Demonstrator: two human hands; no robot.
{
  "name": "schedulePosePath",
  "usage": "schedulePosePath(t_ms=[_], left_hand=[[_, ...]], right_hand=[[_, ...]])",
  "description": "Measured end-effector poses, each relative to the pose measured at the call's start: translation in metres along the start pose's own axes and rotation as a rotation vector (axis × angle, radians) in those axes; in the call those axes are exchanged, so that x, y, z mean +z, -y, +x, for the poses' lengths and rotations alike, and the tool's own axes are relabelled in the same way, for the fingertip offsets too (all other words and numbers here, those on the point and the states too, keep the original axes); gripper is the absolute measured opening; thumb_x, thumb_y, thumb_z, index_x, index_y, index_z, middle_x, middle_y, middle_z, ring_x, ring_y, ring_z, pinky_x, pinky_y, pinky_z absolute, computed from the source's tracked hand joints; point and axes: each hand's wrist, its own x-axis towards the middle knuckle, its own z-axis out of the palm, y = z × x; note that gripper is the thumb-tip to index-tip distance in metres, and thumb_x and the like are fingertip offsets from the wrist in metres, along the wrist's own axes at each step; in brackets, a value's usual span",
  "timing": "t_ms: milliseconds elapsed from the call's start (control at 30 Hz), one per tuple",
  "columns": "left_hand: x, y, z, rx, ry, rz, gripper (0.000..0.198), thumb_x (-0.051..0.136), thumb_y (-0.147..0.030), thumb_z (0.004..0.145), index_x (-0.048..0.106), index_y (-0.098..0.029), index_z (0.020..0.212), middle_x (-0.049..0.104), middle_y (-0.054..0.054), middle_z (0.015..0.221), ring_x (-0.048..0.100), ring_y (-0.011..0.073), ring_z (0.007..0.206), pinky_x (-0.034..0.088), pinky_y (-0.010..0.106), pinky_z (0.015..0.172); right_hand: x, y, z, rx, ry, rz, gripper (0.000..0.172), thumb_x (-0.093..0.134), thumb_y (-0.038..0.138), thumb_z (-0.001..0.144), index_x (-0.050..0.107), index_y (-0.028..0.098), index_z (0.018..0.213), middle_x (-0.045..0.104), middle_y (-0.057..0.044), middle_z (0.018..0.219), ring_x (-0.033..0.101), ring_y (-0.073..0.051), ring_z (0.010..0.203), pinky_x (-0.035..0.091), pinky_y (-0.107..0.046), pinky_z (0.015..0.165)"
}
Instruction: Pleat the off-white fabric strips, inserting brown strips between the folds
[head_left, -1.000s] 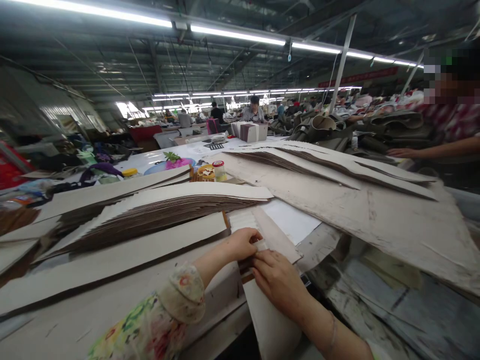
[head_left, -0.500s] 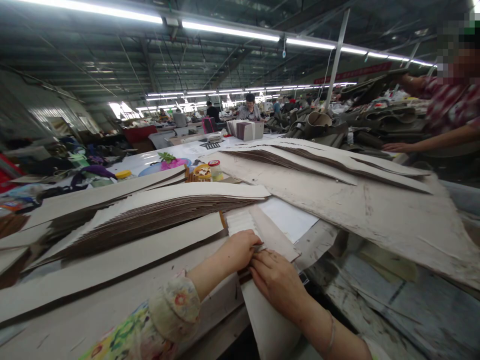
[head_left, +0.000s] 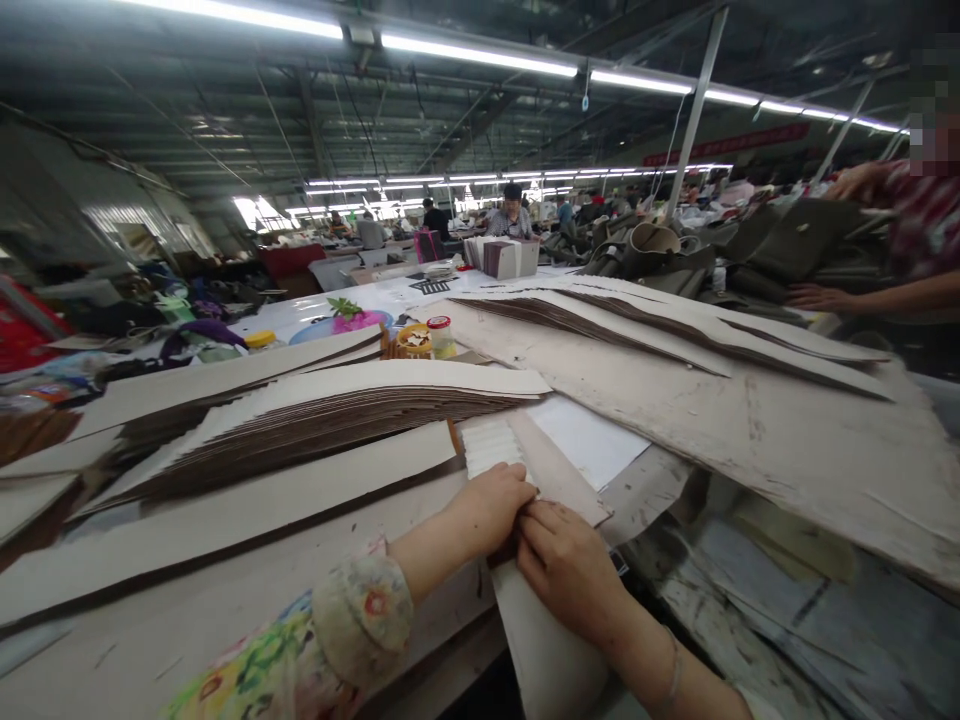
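My left hand (head_left: 491, 505) and my right hand (head_left: 566, 560) meet at the near edge of the table, closed with their fingertips close together. Both grip a long pale strip (head_left: 551, 645) with a brown underside, whose near part hangs down toward me. The exact pinch is hidden by the fingers. Just beyond my left hand lies a white ridged piece (head_left: 489, 447). To its left rests a flat pale strip (head_left: 300, 480), and behind that a fanned stack of pale strips (head_left: 390, 378) with dark edges.
A pale board (head_left: 637, 385) at the right carries more fanned strips (head_left: 622, 325). Beyond stand a red-lidded jar (head_left: 441, 337), a yellow tub (head_left: 414, 341) and a blue basin (head_left: 319, 330). A co-worker's hand (head_left: 825, 298) rests by dark material at the far right.
The view has shifted slightly, moving the scene a little to the right. Both hands stay together on the strip. The co-worker's raised dark piece has come down.
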Motion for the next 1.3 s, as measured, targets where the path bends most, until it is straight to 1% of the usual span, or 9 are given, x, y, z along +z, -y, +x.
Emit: schedulePosePath(t_ms=[100,167,300,433,500,733,1000,1167,1300], left_hand=[[0.005,0.01,-0.005,-0.002,-0.038,-0.098,0.023,0.046,-0.009,0.074,0.063,-0.02,0.088,0.052,0.004,0.081,0.049,0.0189,0.081,0.04,0.027,0.073],[0.007,0.016,-0.009,-0.047,-0.07,-0.168,0.025,0.047,-0.013,0.077,0.063,-0.021,0.094,0.054,0.004,0.083,0.05,0.0177,0.083,0.04,0.026,0.076],[0.009,0.028,-0.021,-0.18,-0.132,-0.278,0.02,0.053,-0.017,0.075,0.063,-0.016,0.092,0.057,0.005,0.087,0.053,0.0178,0.084,0.041,0.027,0.078],[0.014,0.037,-0.031,-0.257,-0.169,-0.322,0.023,0.059,-0.019,0.07,0.061,-0.016,0.093,0.059,0.005,0.09,0.054,0.0176,0.082,0.043,0.027,0.075],[0.017,0.039,-0.032,-0.272,-0.19,-0.346,0.023,0.059,-0.019,0.07,0.061,-0.017,0.092,0.06,0.004,0.091,0.054,0.0171,0.083,0.043,0.027,0.076],[0.026,0.039,-0.034,-0.247,-0.254,-0.39,0.02,0.058,-0.014,0.069,0.062,-0.016,0.089,0.059,0.004,0.09,0.054,0.0167,0.086,0.043,0.026,0.078],[0.025,0.032,-0.039,-0.176,-0.272,-0.355,0.012,0.053,-0.013,0.075,0.062,-0.018,0.081,0.057,0.003,0.09,0.051,0.0172,0.089,0.04,0.026,0.082],[0.027,0.035,-0.045,-0.149,-0.307,-0.377,0.013,0.054,-0.012,0.075,0.061,-0.017,0.084,0.056,0.004,0.093,0.05,0.017,0.091,0.039,0.026,0.083],[0.035,0.042,-0.055,-0.212,-0.378,-0.468,0.016,0.056,-0.015,0.074,0.06,-0.016,0.09,0.055,0.003,0.088,0.051,0.016,0.086,0.04,0.025,0.079]], right_hand=[[-0.003,-0.002,0.005,0.009,0.029,0.039,0.017,0.042,0.012,0.081,0.057,0.018,0.084,0.058,-0.005,0.079,0.054,-0.019,0.081,0.044,-0.034,0.075],[-0.005,-0.004,0.009,0.021,0.065,0.081,0.014,0.044,0.013,0.081,0.056,0.019,0.083,0.058,-0.004,0.079,0.054,-0.018,0.079,0.044,-0.032,0.072],[-0.004,-0.011,0.014,0.039,0.088,0.123,0.01,0.048,0.016,0.081,0.053,0.019,0.089,0.058,-0.004,0.083,0.054,-0.019,0.079,0.044,-0.033,0.071],[0.0,-0.018,0.017,0.021,0.058,0.058,0.033,0.052,0.022,0.079,0.046,0.019,0.111,0.056,-0.008,0.102,0.051,-0.022,0.095,0.042,-0.039,0.081],[0.002,-0.021,0.02,0.007,0.072,-0.002,0.038,0.053,0.025,0.078,0.045,0.019,0.115,0.055,-0.009,0.107,0.05,-0.023,0.099,0.04,-0.041,0.085],[0.003,-0.025,0.031,-0.056,0.209,-0.034,0.022,0.058,0.025,0.077,0.057,0.021,0.099,0.058,-0.005,0.091,0.053,-0.021,0.089,0.041,-0.037,0.08],[0.004,-0.02,0.033,-0.098,0.252,-0.036,0.01,0.055,0.021,0.079,0.059,0.018,0.088,0.056,-0.005,0.082,0.053,-0.02,0.081,0.043,-0.033,0.074],[0.001,-0.017,0.032,-0.117,0.261,-0.05,0.009,0.053,0.02,0.081,0.058,0.018,0.088,0.055,-0.005,0.081,0.053,-0.02,0.08,0.044,-0.034,0.072],[0.001,-0.017,0.033,-0.126,0.286,-0.036,0.014,0.053,0.02,0.081,0.057,0.017,0.095,0.056,-0.007,0.088,0.052,-0.021,0.084,0.044,-0.036,0.076]])
